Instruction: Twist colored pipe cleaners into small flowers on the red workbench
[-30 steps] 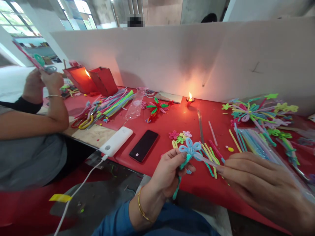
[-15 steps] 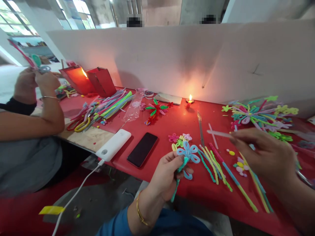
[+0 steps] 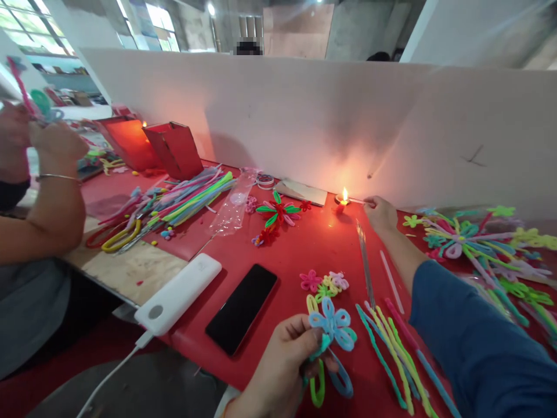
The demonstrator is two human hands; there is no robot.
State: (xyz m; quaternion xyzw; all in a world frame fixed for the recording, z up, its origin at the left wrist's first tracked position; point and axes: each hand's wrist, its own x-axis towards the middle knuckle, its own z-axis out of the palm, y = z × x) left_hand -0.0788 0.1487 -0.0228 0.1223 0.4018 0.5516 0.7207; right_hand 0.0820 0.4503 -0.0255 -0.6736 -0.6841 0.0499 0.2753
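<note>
My left hand pinches a pipe-cleaner flower with light blue petals and a teal part under it. Blue and green loops hang below the fingers. Stretched out to the back of the table, my right hand grips a thin translucent glue stick. Its far end is at the lit candle, beside the flame; whether it touches the flame I cannot tell. Another glue stick lies on the red table, near several pipe cleaners and a bundle of thin wires.
Small pipe-cleaner flowers, a phone and a white power bank lie on the table. A pipe-cleaner bouquet is at right. Scissors lie left, near a co-worker's arm. A white partition stands behind.
My right hand has reached forward and left, taking the glue stick from above the table's right side to the candle. My left hand still holds the blue flower.
</note>
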